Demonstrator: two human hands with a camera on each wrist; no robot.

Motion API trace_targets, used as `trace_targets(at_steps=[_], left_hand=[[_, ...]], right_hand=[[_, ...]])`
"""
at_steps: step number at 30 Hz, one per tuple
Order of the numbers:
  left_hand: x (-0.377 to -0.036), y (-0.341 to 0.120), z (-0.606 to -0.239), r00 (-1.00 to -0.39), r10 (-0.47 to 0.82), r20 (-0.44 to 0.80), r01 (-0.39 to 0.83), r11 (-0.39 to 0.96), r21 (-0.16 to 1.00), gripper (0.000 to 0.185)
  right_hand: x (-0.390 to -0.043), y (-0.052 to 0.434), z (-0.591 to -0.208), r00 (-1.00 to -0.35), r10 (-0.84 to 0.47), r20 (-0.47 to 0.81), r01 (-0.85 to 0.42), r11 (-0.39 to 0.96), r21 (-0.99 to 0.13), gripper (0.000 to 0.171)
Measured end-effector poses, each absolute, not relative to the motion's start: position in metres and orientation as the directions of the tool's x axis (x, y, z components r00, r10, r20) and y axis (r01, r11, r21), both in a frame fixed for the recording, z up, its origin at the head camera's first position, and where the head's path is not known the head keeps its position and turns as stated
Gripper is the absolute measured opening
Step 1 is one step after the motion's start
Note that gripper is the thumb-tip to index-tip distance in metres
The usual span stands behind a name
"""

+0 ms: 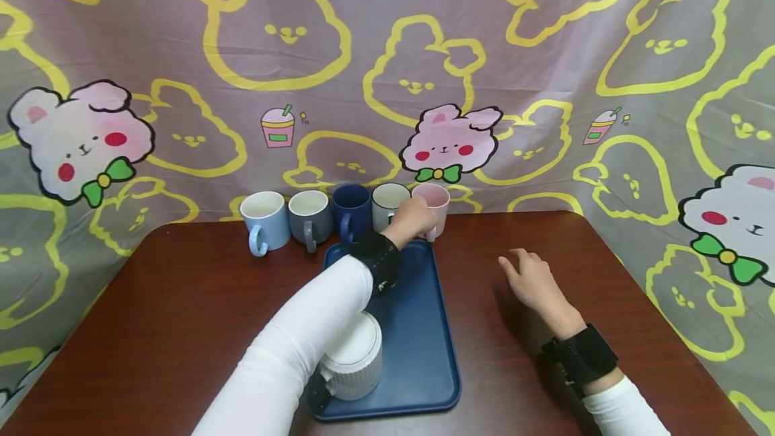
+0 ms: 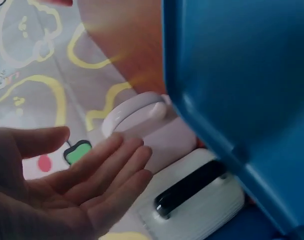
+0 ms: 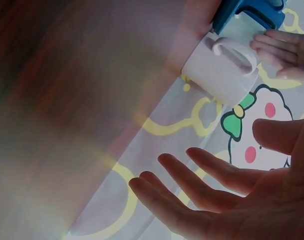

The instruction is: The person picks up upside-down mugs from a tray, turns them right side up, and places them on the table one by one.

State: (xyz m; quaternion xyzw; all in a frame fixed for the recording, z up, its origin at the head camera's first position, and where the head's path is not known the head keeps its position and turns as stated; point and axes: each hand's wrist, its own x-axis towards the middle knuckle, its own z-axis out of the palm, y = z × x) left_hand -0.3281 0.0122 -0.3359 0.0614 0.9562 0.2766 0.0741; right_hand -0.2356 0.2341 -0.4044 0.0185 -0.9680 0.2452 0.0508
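Brown table (image 1: 181, 301) before a rabbit-print cloth (image 1: 387, 52). Blue tray (image 1: 424, 328) at the middle, with a white ribbed cup (image 1: 354, 355) on its near end. Five mugs in a row behind the tray; pink mug (image 1: 434, 202) at the right end. Left hand (image 1: 413, 219) stretched out to the pink mug, fingers straight and spread, right at its side, nothing gripped. Right hand (image 1: 533, 282) low over the table, well right of the tray, fingers relaxed, nothing held.
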Motion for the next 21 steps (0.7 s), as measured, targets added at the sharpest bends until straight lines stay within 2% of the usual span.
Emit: trace_targets(at_steps=[4, 13, 17, 21], left_hand=[[-0.324, 0.006, -0.327, -0.975, 0.197, -0.103, 0.120, 0.855, 0.504, 0.017], [-0.320, -0.023, -0.317, -0.926, 0.373, -0.065, 0.297, 0.821, 0.487, 0.024], [-0.315, -0.040, -0.312, -0.918, 0.392, -0.063, 0.321, 0.826, 0.462, 0.042], [-0.309, -0.057, -0.309, -0.931, 0.363, -0.037, 0.308, 0.836, 0.454, 0.033]], right_hand=[[-0.237, 0.231, -0.405, -0.993, -0.021, 0.114, -0.072, 0.878, -0.472, 0.050], [-0.239, 0.219, -0.406, -0.992, -0.054, 0.111, -0.103, 0.864, -0.492, 0.049], [-0.240, 0.215, -0.407, -0.992, -0.063, 0.111, -0.110, 0.862, -0.495, 0.049], [-0.239, 0.211, -0.407, -0.991, -0.066, 0.113, -0.114, 0.860, -0.498, 0.048]])
